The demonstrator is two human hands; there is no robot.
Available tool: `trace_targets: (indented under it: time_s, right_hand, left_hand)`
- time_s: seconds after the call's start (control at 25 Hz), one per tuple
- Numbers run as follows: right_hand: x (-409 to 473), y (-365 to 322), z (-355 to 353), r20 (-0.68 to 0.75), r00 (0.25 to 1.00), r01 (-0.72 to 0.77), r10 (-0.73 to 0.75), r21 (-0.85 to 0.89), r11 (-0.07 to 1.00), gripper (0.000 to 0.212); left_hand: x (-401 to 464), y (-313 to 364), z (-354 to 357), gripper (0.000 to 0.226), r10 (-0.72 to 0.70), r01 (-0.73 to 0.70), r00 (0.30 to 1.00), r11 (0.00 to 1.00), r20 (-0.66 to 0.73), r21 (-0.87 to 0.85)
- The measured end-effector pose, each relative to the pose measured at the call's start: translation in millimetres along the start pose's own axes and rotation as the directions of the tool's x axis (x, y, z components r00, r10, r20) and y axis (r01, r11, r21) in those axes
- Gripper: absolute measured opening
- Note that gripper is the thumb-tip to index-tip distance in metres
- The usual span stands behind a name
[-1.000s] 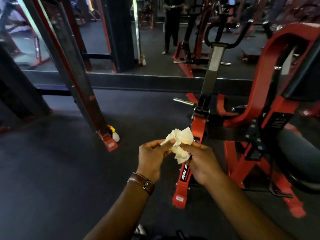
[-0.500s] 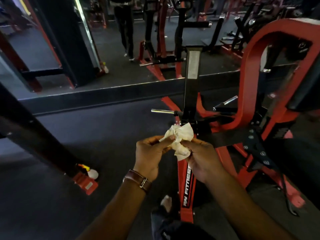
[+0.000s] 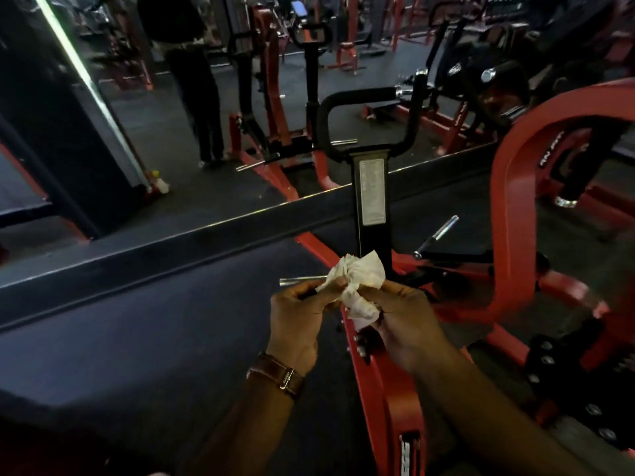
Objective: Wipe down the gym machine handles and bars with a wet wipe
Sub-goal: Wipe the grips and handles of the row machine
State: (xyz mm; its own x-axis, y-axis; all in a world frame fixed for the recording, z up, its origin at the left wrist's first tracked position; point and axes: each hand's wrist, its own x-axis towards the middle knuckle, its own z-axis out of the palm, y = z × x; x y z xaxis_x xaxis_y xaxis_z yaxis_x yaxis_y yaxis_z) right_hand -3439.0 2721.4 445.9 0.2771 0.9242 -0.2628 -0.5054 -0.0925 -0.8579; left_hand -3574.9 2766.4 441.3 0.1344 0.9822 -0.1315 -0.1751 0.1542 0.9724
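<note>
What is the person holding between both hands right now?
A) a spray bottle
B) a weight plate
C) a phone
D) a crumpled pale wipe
D: the left hand and right hand pinch a crumpled pale wipe between them, in front of the black upright post of the machine.

Open dark floor (image 3: 154, 338) left of both hands, unobstructed up to the mirror ledge (image 3: 171, 249). Ahead, blocked by black upright post (image 3: 372, 214) and chrome peg (image 3: 299, 280); right side crowded by red frame (image 3: 515, 201).
</note>
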Motion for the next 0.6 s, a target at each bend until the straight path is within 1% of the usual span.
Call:
trace_targets:
  time_s: [0.16, 0.32, 0.44, 0.6]
  right_hand:
    - [72, -16, 18, -0.061, 0.998, 0.010, -0.007, 0.055, 0.998, 0.024]
    - [157, -33, 42, -0.103, 0.994, 0.044, -0.034, 0.095, 0.995, 0.023]
    - [210, -49, 62, -0.136, 0.990, 0.051, -0.033, 0.129, 0.990, 0.023]
    - [275, -60, 78, -0.188, 0.981, 0.078, -0.046, 0.171, 0.982, 0.031]
  left_hand:
    - [89, 9, 12, 0.015, 0.001, 0.000, 0.998, 1.000, 0.070, -0.011]
    - [188, 20, 20, 0.015, -0.033, 0.038, 0.991, 0.999, 0.132, -0.035]
    - [253, 32, 27, 0.017, -0.021, 0.025, 0.987, 0.999, 0.160, -0.024]
    - [328, 42, 38, 0.016, -0.063, 0.063, 0.981, 0.998, 0.184, 0.007]
